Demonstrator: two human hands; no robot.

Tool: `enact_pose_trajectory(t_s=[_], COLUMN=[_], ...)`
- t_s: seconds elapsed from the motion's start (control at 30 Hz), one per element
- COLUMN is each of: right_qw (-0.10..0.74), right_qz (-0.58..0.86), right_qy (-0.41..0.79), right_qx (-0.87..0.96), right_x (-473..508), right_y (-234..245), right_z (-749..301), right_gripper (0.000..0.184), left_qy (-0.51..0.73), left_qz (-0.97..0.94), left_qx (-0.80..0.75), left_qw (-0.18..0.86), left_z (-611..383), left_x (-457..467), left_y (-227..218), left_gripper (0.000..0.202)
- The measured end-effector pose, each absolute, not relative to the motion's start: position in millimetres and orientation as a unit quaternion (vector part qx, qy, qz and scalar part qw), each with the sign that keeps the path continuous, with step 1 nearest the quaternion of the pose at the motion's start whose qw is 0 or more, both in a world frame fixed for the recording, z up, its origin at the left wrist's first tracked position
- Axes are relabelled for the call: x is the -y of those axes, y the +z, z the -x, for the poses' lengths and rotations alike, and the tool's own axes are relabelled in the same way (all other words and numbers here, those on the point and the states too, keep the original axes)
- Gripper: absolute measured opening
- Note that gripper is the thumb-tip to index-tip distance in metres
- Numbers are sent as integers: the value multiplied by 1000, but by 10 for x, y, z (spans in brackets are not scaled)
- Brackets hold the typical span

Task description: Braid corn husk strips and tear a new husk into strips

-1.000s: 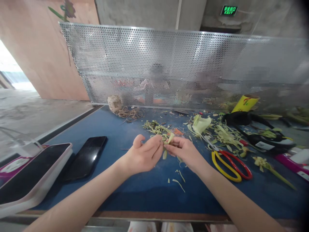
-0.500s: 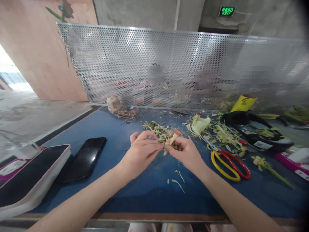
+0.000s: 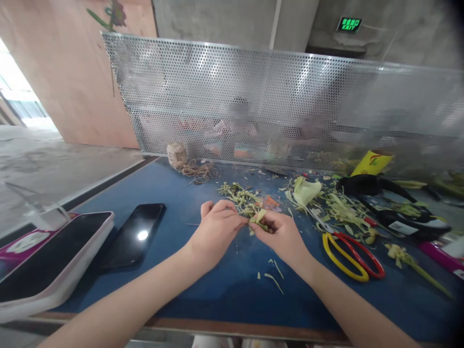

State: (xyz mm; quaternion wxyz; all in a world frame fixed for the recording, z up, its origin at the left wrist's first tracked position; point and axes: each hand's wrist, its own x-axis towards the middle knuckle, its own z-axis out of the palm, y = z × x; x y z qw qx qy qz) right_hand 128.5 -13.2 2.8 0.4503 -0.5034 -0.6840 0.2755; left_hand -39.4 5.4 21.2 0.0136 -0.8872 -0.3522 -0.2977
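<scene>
Both hands meet at a small bundle of pale green plant strips (image 3: 258, 217) near the middle of the table. My right hand (image 3: 284, 237) pinches it between thumb and fingers, with a short flat end standing up. My left hand (image 3: 217, 229) is closed, its fingertips pressed at the left side of the same bundle. Its grip is partly hidden behind the fingers. Just beyond, a knotted, lumpy length of green strips (image 3: 237, 193) lies on the table and seems to run toward the hands. A thin dark rod (image 3: 193, 224) shows left of my left hand.
Scissors (image 3: 353, 256) with yellow and red handles lie right, beside shredded strips (image 3: 344, 210) and a pale husk-like leaf (image 3: 306, 192). Black headgear (image 3: 402, 217) sits farther right. Two phones (image 3: 134, 237) (image 3: 54, 256) lie left. Twine (image 3: 197, 170) rests by the perforated metal screen (image 3: 217, 87).
The whole view has shifted slightly, so the scene sits a little to the right and lower. Both hands keep hold of the bundle, with small finger movements.
</scene>
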Motion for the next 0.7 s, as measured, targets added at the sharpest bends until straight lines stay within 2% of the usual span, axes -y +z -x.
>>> enact_pose_trajectory(t_s=[0.13,0.2,0.27,0.37,0.43,0.53,0.57,0.63,0.7], right_qw=[463,466,463,441,446,458,444,393,354], right_qz=[504,495,485,472,481,486,480,456,437], right_qy=[356,404,444,440,345,77,-19,-165,-233], right_qx=[636,613,595,623,671,740,757,781,794], right_x=[102,81,64,70,96,149,164,186,193], right_y=[-12,-32,-48,-62,-66,-54,-43,-17,-1], right_z=[-1272,-1265,-1262,-1277,-1298,-1329,-1336,-1338,-1330], right_gripper=[19,24,30,33,30,56,57,44,29], left_qy=[-322,-313,-320,-349,-358,-344,-335,-319,-312], left_qz=[888,894,894,885,877,865,863,863,866], left_qx=[286,260,256,292,321,361,371,381,380], left_qw=[158,190,181,99,28,-53,-70,-89,-87], left_z=[394,409,425,434,431,424,422,419,414], left_x=[16,14,-12,-66,-91,-99,-94,-75,-46], left_y=[118,94,82,89,114,170,186,200,183], left_gripper=[21,22,20,16,12,10,11,11,12])
